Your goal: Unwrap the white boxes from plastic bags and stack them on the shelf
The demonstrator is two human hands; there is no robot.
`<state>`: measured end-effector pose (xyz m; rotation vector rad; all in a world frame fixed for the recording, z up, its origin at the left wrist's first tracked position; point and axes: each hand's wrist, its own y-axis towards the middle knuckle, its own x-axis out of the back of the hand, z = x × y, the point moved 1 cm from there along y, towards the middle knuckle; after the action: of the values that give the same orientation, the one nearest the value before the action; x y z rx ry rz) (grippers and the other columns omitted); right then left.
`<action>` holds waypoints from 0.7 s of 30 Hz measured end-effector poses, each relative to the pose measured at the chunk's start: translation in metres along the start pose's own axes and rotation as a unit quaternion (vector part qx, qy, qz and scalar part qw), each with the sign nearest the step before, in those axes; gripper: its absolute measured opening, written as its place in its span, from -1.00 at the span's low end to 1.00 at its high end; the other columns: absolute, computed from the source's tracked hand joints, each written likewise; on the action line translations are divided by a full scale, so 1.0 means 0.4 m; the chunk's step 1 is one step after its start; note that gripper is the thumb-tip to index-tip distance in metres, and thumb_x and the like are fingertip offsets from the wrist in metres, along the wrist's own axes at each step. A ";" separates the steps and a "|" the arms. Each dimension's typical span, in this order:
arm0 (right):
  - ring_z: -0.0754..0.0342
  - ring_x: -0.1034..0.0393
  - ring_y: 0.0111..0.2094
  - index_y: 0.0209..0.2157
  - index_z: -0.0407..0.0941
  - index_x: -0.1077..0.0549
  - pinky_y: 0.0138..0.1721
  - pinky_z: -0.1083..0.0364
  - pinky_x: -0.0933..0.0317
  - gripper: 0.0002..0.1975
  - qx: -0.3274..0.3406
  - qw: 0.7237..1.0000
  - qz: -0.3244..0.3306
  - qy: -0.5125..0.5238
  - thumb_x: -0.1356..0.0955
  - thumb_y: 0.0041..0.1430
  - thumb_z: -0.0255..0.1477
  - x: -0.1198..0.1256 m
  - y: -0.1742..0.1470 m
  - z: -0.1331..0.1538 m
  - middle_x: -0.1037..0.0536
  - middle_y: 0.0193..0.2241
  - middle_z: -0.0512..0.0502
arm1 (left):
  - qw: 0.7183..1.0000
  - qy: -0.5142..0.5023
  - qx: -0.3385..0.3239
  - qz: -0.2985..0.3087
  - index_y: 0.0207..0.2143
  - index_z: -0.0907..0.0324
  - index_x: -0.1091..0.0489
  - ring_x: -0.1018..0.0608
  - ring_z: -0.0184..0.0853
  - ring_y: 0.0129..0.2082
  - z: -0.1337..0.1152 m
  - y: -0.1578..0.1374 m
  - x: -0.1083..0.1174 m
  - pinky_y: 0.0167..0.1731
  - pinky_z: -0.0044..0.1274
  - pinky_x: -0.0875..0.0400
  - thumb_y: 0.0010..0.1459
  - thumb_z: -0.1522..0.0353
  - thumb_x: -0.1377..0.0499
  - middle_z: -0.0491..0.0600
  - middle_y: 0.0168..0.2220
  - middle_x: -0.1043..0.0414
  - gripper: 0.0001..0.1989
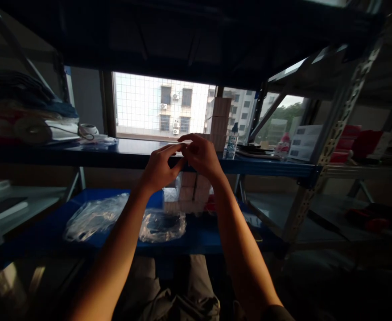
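Both hands are raised in front of the blue middle shelf, their fingertips meeting. My left hand is closed, thumb and fingers brought toward my right hand. That one curls its fingers in a pinch, the index finger bent over the left fingertips. Whatever lies between the fingers, if anything, is too small or hidden to make out. Below the hands, small pale boxes are stacked on the lower blue shelf. Crumpled clear plastic bags lie in front of them, with another plastic bag further left.
A tall brown box and a small clear bottle stand behind my right hand. A perforated upright post rises at right. Folded dark cloth is piled at left. Behind the shelf is a window.
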<state>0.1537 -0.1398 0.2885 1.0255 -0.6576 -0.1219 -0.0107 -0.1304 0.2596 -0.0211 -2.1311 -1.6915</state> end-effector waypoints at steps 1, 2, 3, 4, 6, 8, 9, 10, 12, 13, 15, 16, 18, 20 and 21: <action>0.12 -0.40 -0.49 0.04 -0.06 -0.55 -0.37 0.13 -0.28 -0.71 -0.009 0.996 0.014 0.085 -0.40 0.34 -0.30 -0.014 -0.041 0.022 -0.46 -0.54 0.08 | 0.999 -0.038 0.025 -0.002 0.17 0.18 -0.51 -0.67 -0.16 0.03 -0.021 -0.045 0.019 0.11 -0.33 -0.56 0.29 0.33 -0.26 0.09 0.08 -0.63 -0.60; 0.13 -0.39 -0.50 0.08 -0.05 -0.53 -0.40 0.14 -0.27 -0.66 -0.022 0.986 0.027 0.161 -0.42 0.33 -0.24 -0.028 -0.084 0.038 -0.46 -0.54 0.09 | 0.995 -0.074 0.058 0.012 0.21 0.16 -0.47 -0.68 -0.17 0.01 -0.038 -0.091 0.034 0.08 -0.35 -0.58 0.31 0.29 -0.26 0.09 0.05 -0.65 -0.56; 0.12 -0.40 -0.50 0.10 -0.04 -0.51 -0.42 0.14 -0.28 -0.61 -0.039 0.973 0.042 0.221 -0.44 0.31 -0.19 -0.043 -0.127 0.047 -0.47 -0.52 0.09 | 0.990 -0.100 0.096 0.037 0.24 0.14 -0.45 -0.69 -0.17 0.00 -0.047 -0.137 0.046 0.06 -0.36 -0.59 0.33 0.26 -0.26 0.07 0.02 -0.66 -0.54; 0.11 -0.41 -0.50 0.09 -0.04 -0.52 -0.42 0.13 -0.30 -0.59 -0.062 0.961 0.055 0.263 -0.45 0.29 -0.16 -0.061 -0.170 0.046 -0.49 -0.52 0.08 | 0.982 -0.114 0.135 0.061 0.24 0.13 -0.46 -0.70 -0.16 -0.02 -0.048 -0.184 0.054 0.04 -0.38 -0.60 0.34 0.23 -0.25 0.07 -0.02 -0.67 -0.55; 0.08 -0.47 -0.47 0.03 -0.06 -0.54 -0.38 0.11 -0.35 -0.59 -0.119 0.942 0.077 0.304 -0.47 0.26 -0.12 -0.106 -0.250 0.012 -0.55 -0.49 0.04 | 0.967 -0.094 0.221 0.084 0.15 0.12 -0.53 -0.71 -0.15 -0.05 -0.018 -0.279 0.059 0.02 -0.39 -0.60 0.35 0.20 -0.23 0.05 -0.09 -0.69 -0.62; 0.03 -0.52 -0.40 0.01 -0.09 -0.55 -0.30 0.07 -0.39 -0.57 -0.195 0.936 0.065 0.285 -0.45 0.25 -0.10 -0.163 -0.325 -0.059 -0.60 -0.45 -0.02 | 0.949 -0.024 0.311 0.046 -0.01 0.13 -0.60 -0.71 -0.15 -0.09 0.046 -0.374 0.052 0.00 -0.40 -0.60 0.35 0.20 -0.21 0.04 -0.15 -0.70 -0.71; 0.00 -0.54 -0.38 -0.03 -0.10 -0.57 -0.28 0.07 -0.39 -0.57 -0.234 0.938 0.034 0.251 -0.44 0.24 -0.08 -0.194 -0.362 -0.103 -0.62 -0.44 -0.05 | 0.935 0.025 0.354 0.002 -0.08 0.13 -0.61 -0.70 -0.15 -0.07 0.084 -0.420 0.046 0.01 -0.40 -0.59 0.35 0.23 -0.19 0.04 -0.13 -0.69 -0.74; -0.02 -0.55 -0.36 -0.07 -0.11 -0.58 -0.28 0.06 -0.39 -0.57 -0.275 0.940 -0.002 0.200 -0.44 0.20 -0.07 -0.226 -0.397 -0.149 -0.63 -0.42 -0.08 | 0.913 0.078 0.398 -0.042 -0.12 0.13 -0.61 -0.69 -0.14 -0.05 0.124 -0.465 0.038 0.02 -0.39 -0.58 0.35 0.26 -0.17 0.05 -0.09 -0.68 -0.76; -0.06 -0.57 -0.32 -0.13 -0.14 -0.61 -0.24 0.04 -0.40 -0.58 -0.358 0.928 -0.066 0.083 -0.43 0.14 -0.10 -0.287 -0.464 -0.231 -0.68 -0.34 -0.17 | 0.866 0.163 0.467 -0.075 -0.09 0.16 -0.60 -0.67 -0.09 0.02 0.193 -0.543 0.016 0.04 -0.36 -0.55 0.32 0.30 -0.19 0.12 -0.03 -0.66 -0.77; -0.08 -0.58 -0.30 -0.11 -0.16 -0.61 -0.21 0.03 -0.41 -0.55 -0.399 0.912 -0.083 0.045 -0.42 0.12 -0.11 -0.315 -0.494 -0.263 -0.70 -0.28 -0.22 | 0.849 0.177 0.493 -0.065 -0.02 0.20 -0.58 -0.66 -0.08 0.03 0.220 -0.574 0.004 0.06 -0.34 -0.54 0.30 0.29 -0.21 0.17 0.00 -0.64 -0.73; -0.11 -0.60 -0.22 0.03 -0.19 -0.59 -0.15 0.01 -0.42 -0.44 -0.441 0.895 -0.066 0.005 -0.41 0.13 -0.09 -0.366 -0.540 -0.305 -0.70 -0.11 -0.30 | 0.825 0.179 0.534 -0.045 0.14 0.24 -0.50 -0.66 -0.10 0.03 0.256 -0.620 -0.018 0.07 -0.35 -0.52 0.27 0.28 -0.27 0.21 0.02 -0.63 -0.58; -0.12 -0.61 -0.16 0.07 -0.19 -0.58 -0.11 0.01 -0.42 -0.41 -0.454 0.890 -0.045 -0.006 -0.41 0.14 -0.09 -0.387 -0.557 -0.317 -0.69 -0.06 -0.32 | 0.817 0.171 0.550 -0.033 0.19 0.25 -0.46 -0.67 -0.12 0.00 0.266 -0.634 -0.026 0.06 -0.37 -0.52 0.26 0.27 -0.29 0.21 -0.01 -0.64 -0.52; -0.15 -0.60 -0.05 0.09 -0.17 -0.58 -0.04 0.02 -0.40 -0.44 -0.473 0.881 0.007 -0.026 -0.44 0.13 -0.15 -0.420 -0.577 -0.323 -0.70 -0.06 -0.29 | 0.800 0.153 0.580 0.001 0.16 0.26 -0.48 -0.69 -0.15 -0.09 0.273 -0.650 -0.038 0.00 -0.39 -0.53 0.24 0.27 -0.32 0.16 -0.13 -0.66 -0.53; -0.17 -0.60 -0.01 -0.02 -0.13 -0.64 -0.04 0.04 -0.39 -0.59 -0.493 0.867 0.043 -0.050 -0.44 0.10 -0.28 -0.437 -0.583 -0.316 -0.72 -0.16 -0.23 | 0.788 0.137 0.599 0.044 -0.07 0.24 -0.58 -0.69 -0.15 -0.23 0.267 -0.654 -0.043 -0.12 -0.40 -0.55 0.17 0.28 -0.36 0.08 -0.32 -0.65 -0.70; -0.17 -0.61 -0.03 -0.10 -0.11 -0.66 -0.06 0.04 -0.40 -0.67 -0.500 0.862 0.053 -0.056 -0.43 0.09 -0.33 -0.441 -0.582 -0.308 -0.72 -0.22 -0.20 | 0.787 0.131 0.600 0.060 -0.20 0.22 -0.59 -0.68 -0.15 -0.29 0.260 -0.651 -0.043 -0.17 -0.40 -0.54 0.14 0.29 -0.38 0.04 -0.39 -0.62 -0.79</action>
<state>0.1283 -0.1013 -0.0251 -0.0283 -0.6323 -0.3845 -0.0966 -0.0971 -0.0058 0.4041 -2.4874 -0.0177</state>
